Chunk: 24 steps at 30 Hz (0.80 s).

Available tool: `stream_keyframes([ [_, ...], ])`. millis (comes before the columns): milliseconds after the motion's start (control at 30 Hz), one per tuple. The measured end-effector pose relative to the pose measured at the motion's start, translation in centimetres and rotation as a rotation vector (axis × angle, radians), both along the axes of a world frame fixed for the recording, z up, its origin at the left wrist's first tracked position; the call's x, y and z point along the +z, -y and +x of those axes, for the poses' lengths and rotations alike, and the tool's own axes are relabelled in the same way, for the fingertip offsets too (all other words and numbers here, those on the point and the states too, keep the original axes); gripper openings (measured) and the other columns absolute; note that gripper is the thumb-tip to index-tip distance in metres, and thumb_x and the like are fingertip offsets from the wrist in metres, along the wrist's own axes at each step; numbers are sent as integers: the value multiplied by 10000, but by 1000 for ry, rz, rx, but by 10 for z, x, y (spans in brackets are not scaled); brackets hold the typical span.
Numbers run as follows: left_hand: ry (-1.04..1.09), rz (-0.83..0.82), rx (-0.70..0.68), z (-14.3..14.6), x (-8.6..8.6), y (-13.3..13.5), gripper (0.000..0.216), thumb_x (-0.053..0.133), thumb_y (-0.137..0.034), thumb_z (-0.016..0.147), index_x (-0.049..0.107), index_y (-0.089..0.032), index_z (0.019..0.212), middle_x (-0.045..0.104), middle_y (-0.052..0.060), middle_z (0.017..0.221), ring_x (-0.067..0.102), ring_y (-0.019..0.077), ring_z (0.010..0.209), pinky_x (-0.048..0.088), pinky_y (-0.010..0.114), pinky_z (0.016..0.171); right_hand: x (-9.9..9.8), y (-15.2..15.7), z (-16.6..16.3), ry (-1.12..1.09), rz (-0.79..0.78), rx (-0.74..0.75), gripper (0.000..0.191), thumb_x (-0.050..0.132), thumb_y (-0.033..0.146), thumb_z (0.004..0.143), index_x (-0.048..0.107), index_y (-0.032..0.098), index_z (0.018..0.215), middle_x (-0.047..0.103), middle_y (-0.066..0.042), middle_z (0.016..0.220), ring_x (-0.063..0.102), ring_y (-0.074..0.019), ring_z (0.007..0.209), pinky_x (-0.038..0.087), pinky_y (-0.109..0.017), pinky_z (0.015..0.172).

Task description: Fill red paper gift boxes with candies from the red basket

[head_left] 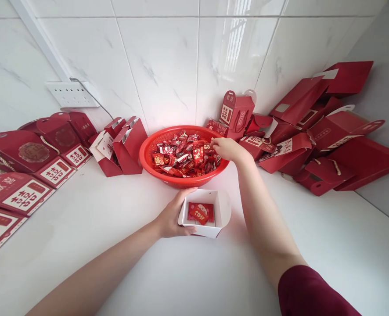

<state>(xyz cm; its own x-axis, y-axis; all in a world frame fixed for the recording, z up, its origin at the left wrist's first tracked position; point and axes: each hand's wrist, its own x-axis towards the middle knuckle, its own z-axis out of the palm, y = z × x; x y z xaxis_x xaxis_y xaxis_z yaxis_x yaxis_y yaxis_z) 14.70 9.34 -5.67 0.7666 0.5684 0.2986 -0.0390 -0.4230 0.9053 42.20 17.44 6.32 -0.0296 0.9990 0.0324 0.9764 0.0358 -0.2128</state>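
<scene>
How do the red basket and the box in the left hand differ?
The basket is wide and rounded; the box is smaller and squarish. The basket is red, while the box is white inside. The basket holds many small packets; the box shows only a few. Both are open-topped.

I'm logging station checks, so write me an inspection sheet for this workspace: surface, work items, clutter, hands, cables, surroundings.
Surface: white tabletop.
Work items: red basket of wrapped sweets; open box with red packets inside.
Clutter: printed boxes lined up at left; red cartons piled at odd angles at right.
Hands: left hand grips the open box; right hand is at the basket's right rim, grasp unclear.
Cables: one thin cable from the socket panel, its lower end hidden.
Surroundings: tiled wall behind.
</scene>
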Motion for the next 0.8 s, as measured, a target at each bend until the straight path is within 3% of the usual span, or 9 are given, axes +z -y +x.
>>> stream_keyframes([
  [100, 10, -10, -13, 0, -1, 0, 1023, 819, -440, 674, 245, -261, 1503, 435, 162, 1463, 499, 390, 1293, 434, 549, 1065, -8, -3, 3, 68, 2, -57, 410, 334, 126, 941, 644, 179, 1205, 655, -113, 1269, 579, -272, 1166, 397, -378, 970],
  [267, 10, -12, -16, 0, -1, 0, 1019, 815, -432, 680, 243, -250, 1503, 425, 171, 1471, 494, 394, 1300, 426, 552, 1071, -18, -13, -22, 212, -126, -85, 267, 502, 146, 872, 726, 102, 1011, 707, -189, 1113, 582, -352, 1146, 285, -503, 1047],
  [367, 9, 5, -13, 1, 0, 0, 1024, 817, -437, 677, 245, -244, 1504, 396, 174, 1496, 471, 401, 1322, 408, 553, 1090, -17, -15, -32, 236, -242, -28, 217, 603, 156, 804, 742, 128, 969, 734, -161, 1026, 642, -332, 1039, 362, -451, 992],
  [500, 17, 9, -22, 1, 0, 0, 1023, 816, -431, 681, 236, -248, 1504, 399, 173, 1497, 475, 398, 1321, 401, 561, 1094, -16, -15, -30, 211, -345, 77, 327, 687, 185, 712, 740, 178, 1035, 736, -122, 1040, 666, -315, 961, 473, -361, 788],
  [633, 14, 7, -20, 0, -1, -1, 1022, 814, -442, 680, 238, -265, 1505, 400, 164, 1501, 478, 400, 1317, 399, 573, 1094, -20, -19, -22, 141, -386, 208, 382, 758, 233, 648, 747, 210, 1029, 739, -75, 996, 670, -272, 875, 474, -303, 685],
  [800, 5, -7, 5, -1, -3, -1, 1038, 820, -485, 657, 258, -270, 1504, 391, 156, 1508, 467, 408, 1325, 396, 581, 1098, -19, -22, -17, 24, -381, 344, 280, 790, 384, 676, 761, 202, 888, 738, -34, 857, 656, -226, 768, 455, -277, 627],
])
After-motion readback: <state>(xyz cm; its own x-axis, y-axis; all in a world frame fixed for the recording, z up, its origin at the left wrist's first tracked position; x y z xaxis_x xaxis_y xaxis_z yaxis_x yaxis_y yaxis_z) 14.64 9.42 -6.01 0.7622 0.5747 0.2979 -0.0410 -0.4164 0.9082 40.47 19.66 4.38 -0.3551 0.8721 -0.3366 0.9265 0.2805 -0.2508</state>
